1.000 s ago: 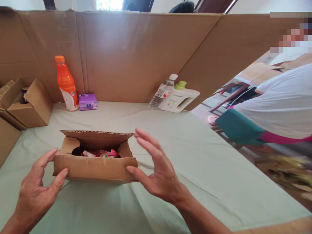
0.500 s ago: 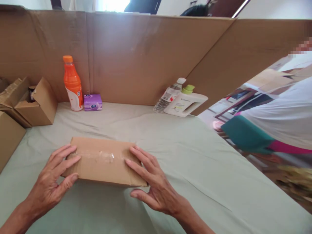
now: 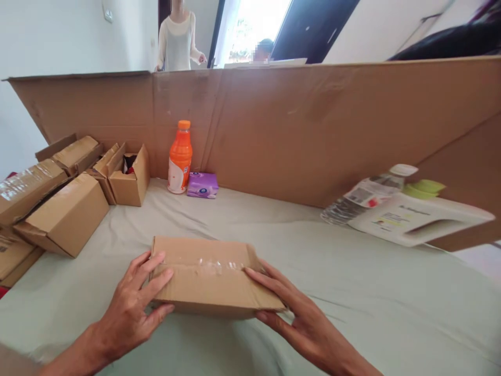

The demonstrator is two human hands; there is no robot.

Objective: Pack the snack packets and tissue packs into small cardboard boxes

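A closed brown cardboard box (image 3: 215, 284) with clear tape along its top seam is between my hands over the pale green cloth (image 3: 344, 292). My left hand (image 3: 135, 303) grips its left end, fingers on the top and thumb at the front edge. At the right end, my right hand (image 3: 291, 303) has fingers on the top and the thumb at the lower front corner. The underside of the box is hidden.
Several cardboard boxes (image 3: 72, 209) stand at the left. Along the cardboard wall (image 3: 274, 130) are an orange bottle (image 3: 180, 159), a purple tissue pack (image 3: 202, 185), a clear bottle (image 3: 364, 196) and a white jug (image 3: 415, 216). Two people are visible beyond the wall.
The view has swung left, bringing more boxes and a standing person into sight. Both hands remain on the box, with the right thumb now against its front corner.
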